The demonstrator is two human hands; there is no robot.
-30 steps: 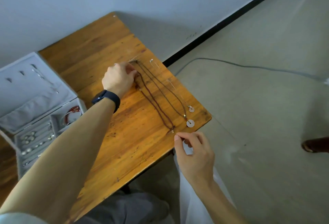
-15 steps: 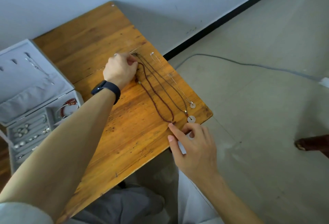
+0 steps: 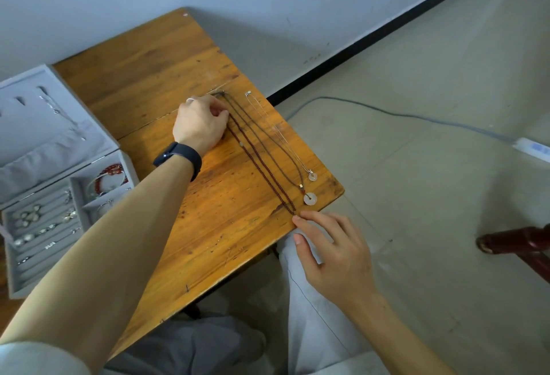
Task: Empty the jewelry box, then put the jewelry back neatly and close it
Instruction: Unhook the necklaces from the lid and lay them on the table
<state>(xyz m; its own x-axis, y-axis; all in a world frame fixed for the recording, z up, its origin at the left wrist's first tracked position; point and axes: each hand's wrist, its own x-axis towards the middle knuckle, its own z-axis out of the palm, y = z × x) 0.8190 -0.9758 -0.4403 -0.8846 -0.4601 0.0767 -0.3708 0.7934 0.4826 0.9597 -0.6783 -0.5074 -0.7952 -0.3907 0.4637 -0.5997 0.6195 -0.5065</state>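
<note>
The grey jewelry box [image 3: 18, 291] stands open at the table's left edge, with a red bracelet [image 3: 111, 176] and several small silver pieces [image 3: 32, 217] inside. Three necklaces lie stretched out along the table's right edge: a dark red cord necklace [image 3: 262, 166], a dark cord with a pale disc pendant [image 3: 310, 198], and a thin silver chain [image 3: 276, 130] with a smaller disc. My left hand [image 3: 201, 126] pinches the top end of the red cord necklace. My right hand [image 3: 330, 252] touches that necklace's lower end with an outstretched forefinger at the table's edge.
The wooden table [image 3: 166, 71] stands against a grey wall. A grey cable [image 3: 387, 112] runs over the floor to a white power strip [image 3: 532, 148]. A dark red furniture leg [image 3: 518, 243] stands on the floor at right. My knees are under the table's near edge.
My right hand let go of its pinch on the red necklace's lower end and now touches it with a straight forefinger. My left hand stays at the upper end.
</note>
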